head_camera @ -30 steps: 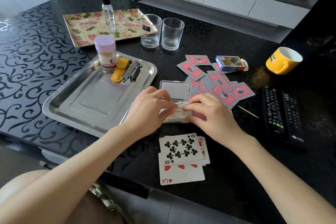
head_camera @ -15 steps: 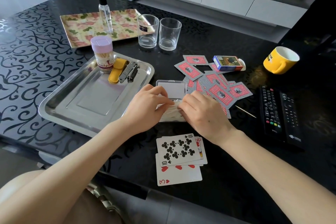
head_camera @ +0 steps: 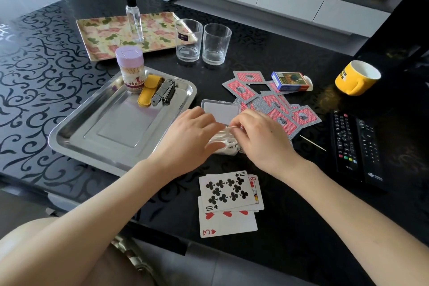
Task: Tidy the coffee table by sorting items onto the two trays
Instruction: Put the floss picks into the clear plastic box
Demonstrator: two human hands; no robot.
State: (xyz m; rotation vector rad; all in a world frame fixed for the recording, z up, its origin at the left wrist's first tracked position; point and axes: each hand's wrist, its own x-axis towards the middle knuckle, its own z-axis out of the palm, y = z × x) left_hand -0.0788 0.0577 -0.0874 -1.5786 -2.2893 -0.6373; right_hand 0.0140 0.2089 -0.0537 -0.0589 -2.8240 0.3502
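While the glossy black, scroll-patterned counter (head_camera: 34, 65) carries a rectangular polished-steel tray (head_camera: 69, 137) by its front edge and a flat floral tray (head_camera: 104, 30) behind, a small clear plastic box (head_camera: 220, 110) sits just off the steel tray's right rim with its hinged lid raised. The left hand (head_camera: 190, 137) curls round the box's left side. The right hand (head_camera: 262, 139), fingers bent, pinches what seems a thin white stick (head_camera: 232, 126) over it.
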